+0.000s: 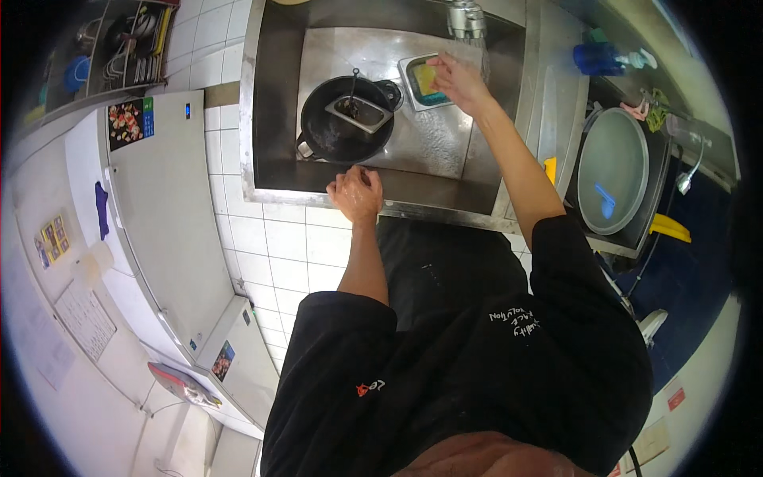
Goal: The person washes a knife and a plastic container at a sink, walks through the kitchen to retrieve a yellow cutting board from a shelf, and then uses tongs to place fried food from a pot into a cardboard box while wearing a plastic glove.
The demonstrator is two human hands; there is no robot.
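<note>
My left hand (357, 194) rests wet, with its fingers bent, at the near rim of a steel sink (286, 195); whether it holds anything is hidden. Over a small rectangular metal pan (409, 77) in the sink is my right hand (458, 82), its fingers partly curled near a yellow sponge (427, 79); contact cannot be told. Left of that pan, a black wok (322, 140) holds a small steel container (374, 117) with a dark-handled utensil (353, 86) standing in it. Water runs from the faucet (467, 21) just beyond my right hand.
Right of the sink stand a blue pump bottle (598, 59) and a large grey basin (614, 161) with a blue utensil (606, 201) inside. A dish rack (140, 50) is at the upper left, above white refrigerators (173, 208). The sink's raised metal edges surround the work area.
</note>
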